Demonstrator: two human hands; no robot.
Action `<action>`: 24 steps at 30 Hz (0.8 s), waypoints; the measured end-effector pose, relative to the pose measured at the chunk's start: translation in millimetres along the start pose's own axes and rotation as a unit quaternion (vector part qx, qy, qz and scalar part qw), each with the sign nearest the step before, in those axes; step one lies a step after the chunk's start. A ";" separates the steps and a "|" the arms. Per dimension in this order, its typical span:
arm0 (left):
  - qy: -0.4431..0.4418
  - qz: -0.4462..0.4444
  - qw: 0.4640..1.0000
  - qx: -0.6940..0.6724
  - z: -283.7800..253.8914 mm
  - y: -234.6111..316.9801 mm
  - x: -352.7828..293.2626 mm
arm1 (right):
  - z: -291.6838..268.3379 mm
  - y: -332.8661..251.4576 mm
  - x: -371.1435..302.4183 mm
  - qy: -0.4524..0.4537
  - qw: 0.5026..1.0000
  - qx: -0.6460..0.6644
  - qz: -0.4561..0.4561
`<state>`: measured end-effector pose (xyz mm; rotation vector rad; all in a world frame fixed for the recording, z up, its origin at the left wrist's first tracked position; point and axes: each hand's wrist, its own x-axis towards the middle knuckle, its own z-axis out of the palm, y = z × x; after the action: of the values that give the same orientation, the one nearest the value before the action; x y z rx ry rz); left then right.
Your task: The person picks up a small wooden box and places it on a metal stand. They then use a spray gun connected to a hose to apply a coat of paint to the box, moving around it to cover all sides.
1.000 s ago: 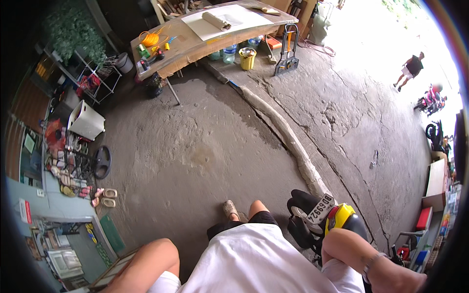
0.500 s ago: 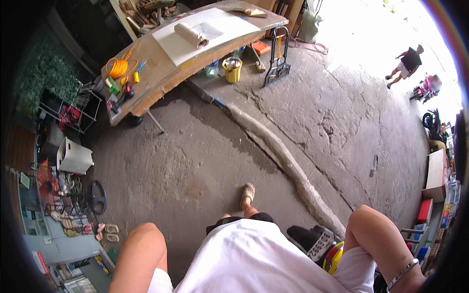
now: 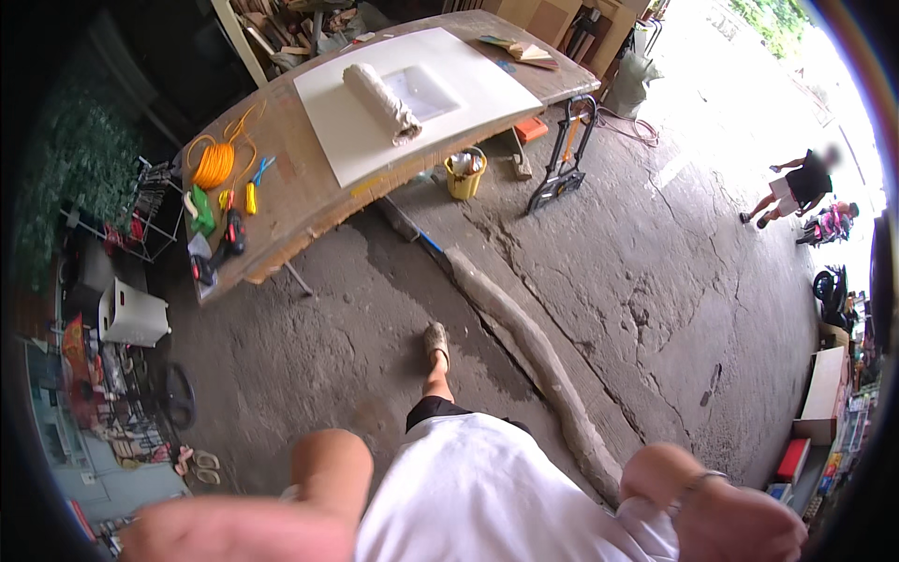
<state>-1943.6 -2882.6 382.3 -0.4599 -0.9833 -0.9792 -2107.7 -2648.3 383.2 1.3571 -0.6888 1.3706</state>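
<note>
My left hand point(image 3: 154, 536) is low at the left edge, smeared by motion, its fingers unreadable. My right hand point(image 3: 744, 526) hangs low at the right, below a wrist band point(image 3: 698, 487), also blurred; I make out nothing held in either. Both hands are apart from the wooden worktable point(image 3: 314, 211) ahead. On it lies a large white board point(image 3: 328, 108) bearing a pale roll point(image 3: 382, 103) and a translucent sheet point(image 3: 438, 91). At the table's left end are a coil of orange cord point(image 3: 214, 166), yellow-and-blue pliers point(image 3: 253, 192), a green tool point(image 3: 198, 211) and a red-and-black cordless drill point(image 3: 231, 239).
A long raised concrete strip point(image 3: 534, 342) crosses the cracked floor. A yellow bucket point(image 3: 465, 180) and a folding hand truck point(image 3: 566, 155) stand by the table. A white bin point(image 3: 134, 314) is at the left. Another person point(image 3: 805, 183) walks at the far right near a parked motorbike point(image 3: 829, 225).
The table has come nearer as I step forward. My forearms have swung up and inward, bringing both hands into view. The far person has turned and moved slightly.
</note>
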 end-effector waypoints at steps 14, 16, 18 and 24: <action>0.051 -0.400 0.670 -0.623 67.8 -297.7 -41.6 | 121.0 166.5 -184.8 -0.241 0.807 0.331 0.427; 0.045 -0.410 0.661 -0.627 78.0 -326.4 -49.9 | 115.0 193.2 -196.3 -0.248 0.802 0.322 0.438; 0.047 -0.401 0.660 -0.633 94.9 -355.3 -63.6 | 104.3 220.4 -206.8 -0.251 0.800 0.316 0.444; 0.033 -0.425 0.659 -0.620 152.7 -440.4 -102.7 | 48.6 319.1 -240.6 -0.255 0.790 0.320 0.456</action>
<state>-2413.5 -2950.0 332.9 -1.1109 -0.2339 -2.5255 -2427.9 -2851.5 248.0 2.1175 -1.4644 2.1453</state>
